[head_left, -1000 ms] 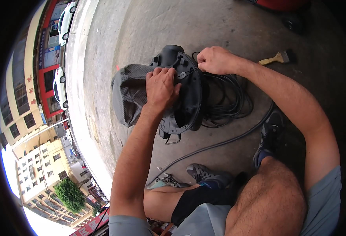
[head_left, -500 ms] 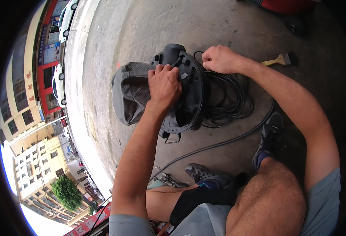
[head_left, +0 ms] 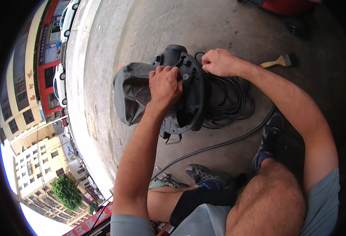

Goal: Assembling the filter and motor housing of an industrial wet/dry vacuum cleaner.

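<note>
A black round vacuum motor head (head_left: 188,98) lies on its side on the concrete floor, with a grey cloth filter bag (head_left: 131,92) fitted on its left face. My left hand (head_left: 164,84) presses down on the head's rim where the bag meets it. My right hand (head_left: 219,62) is closed around a thin tool whose tip touches the head's upper edge. A coil of black cable (head_left: 232,100) lies just behind the head on the right.
A paintbrush (head_left: 279,61) with a wooden handle lies on the floor at the upper right. A black cable (head_left: 220,144) runs across the floor toward my shoes (head_left: 204,176). A red object (head_left: 287,6) stands at the top. The floor's edge (head_left: 76,98) drops off on the left.
My right hand has shifted slightly along the head's upper edge with the tool. My left hand stays pressed on the rim; the head has barely moved.
</note>
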`<move>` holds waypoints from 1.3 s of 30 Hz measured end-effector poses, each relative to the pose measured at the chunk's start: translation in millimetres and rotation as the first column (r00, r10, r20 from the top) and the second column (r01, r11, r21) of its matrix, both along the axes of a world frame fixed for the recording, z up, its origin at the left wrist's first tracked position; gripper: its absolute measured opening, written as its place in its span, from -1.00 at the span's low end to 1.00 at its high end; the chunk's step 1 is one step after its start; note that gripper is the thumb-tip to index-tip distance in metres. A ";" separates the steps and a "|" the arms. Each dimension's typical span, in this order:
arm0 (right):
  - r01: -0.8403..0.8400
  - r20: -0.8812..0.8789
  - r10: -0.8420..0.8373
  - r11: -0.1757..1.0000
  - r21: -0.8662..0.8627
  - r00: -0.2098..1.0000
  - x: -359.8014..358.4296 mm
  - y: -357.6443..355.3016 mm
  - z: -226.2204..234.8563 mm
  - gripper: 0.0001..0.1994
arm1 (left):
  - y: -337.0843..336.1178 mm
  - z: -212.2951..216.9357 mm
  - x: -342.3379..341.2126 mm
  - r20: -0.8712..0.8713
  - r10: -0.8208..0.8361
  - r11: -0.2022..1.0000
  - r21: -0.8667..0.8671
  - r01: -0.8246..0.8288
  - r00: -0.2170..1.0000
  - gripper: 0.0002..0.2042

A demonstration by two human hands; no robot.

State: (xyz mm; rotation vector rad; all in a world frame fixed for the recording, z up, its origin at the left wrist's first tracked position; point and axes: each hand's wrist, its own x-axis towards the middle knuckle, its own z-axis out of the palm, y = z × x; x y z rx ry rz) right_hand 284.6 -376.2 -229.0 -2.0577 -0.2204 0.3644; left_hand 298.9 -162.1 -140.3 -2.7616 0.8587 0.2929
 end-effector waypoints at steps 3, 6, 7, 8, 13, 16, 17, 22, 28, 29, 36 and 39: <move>-0.036 -0.073 0.034 0.999 -0.019 0.997 0.6 -5.8 7.5 -0.76 | 2.8 -3.5 1.0 0.037 -0.031 0.999 0.038 0.030 0.999 -0.78; -0.036 -0.067 0.035 0.999 -0.015 0.997 -0.1 -8.4 6.6 -0.77 | 2.7 -4.2 2.0 0.049 -0.057 0.996 0.068 0.054 0.997 -0.78; -0.036 -0.067 0.035 0.999 -0.016 0.997 -0.9 -10.5 6.1 -0.77 | 1.9 -3.9 2.2 0.037 -0.057 0.995 0.087 0.053 0.998 -0.78; -0.045 -0.070 0.043 0.999 -0.018 0.997 -1.7 -12.3 7.6 -0.77 | 1.5 -3.4 2.2 0.038 -0.056 0.995 0.088 0.052 0.998 -0.78; -0.044 -0.068 0.043 0.999 -0.013 0.997 -9.4 -13.9 0.2 -0.77 | -0.4 -1.8 3.4 0.026 -0.083 0.990 0.118 0.079 0.996 -0.78; 0.026 -0.029 -0.024 0.997 0.071 0.999 -14.1 -13.1 -9.3 -0.80 | 1.9 -1.1 4.2 0.023 -0.084 0.992 0.095 0.082 0.996 -0.77; 0.024 -0.026 -0.022 0.997 0.078 0.999 -15.6 -14.7 -9.8 -0.80 | 1.8 -0.8 4.3 0.024 -0.083 0.992 0.095 0.081 0.996 -0.77; 0.040 -0.024 -0.039 0.997 0.069 0.999 -18.0 -7.9 -9.8 -0.80 | 5.2 2.1 4.6 0.007 -0.071 0.997 0.034 0.070 0.997 -0.74; 0.050 -0.034 -0.048 0.995 0.087 0.998 -14.5 -4.0 -10.5 -0.79 | 4.3 3.7 1.2 -0.015 -0.079 0.988 -0.132 0.076 0.997 -0.71; 0.047 -0.028 -0.045 0.996 0.081 0.999 -14.4 -3.7 -10.7 -0.79 | 4.6 3.1 1.4 -0.013 -0.078 0.988 -0.133 0.075 0.997 -0.71; 0.041 -0.024 -0.039 0.997 0.061 0.999 -14.1 2.8 -12.4 -0.79 | 2.1 -2.6 1.0 -0.020 -0.137 0.961 -0.246 0.128 0.990 -0.73; 0.046 -0.028 -0.045 0.997 0.059 0.999 -13.7 5.3 -13.7 -0.79 | -0.7 -7.1 1.2 -0.018 -0.136 0.960 -0.251 0.127 0.991 -0.76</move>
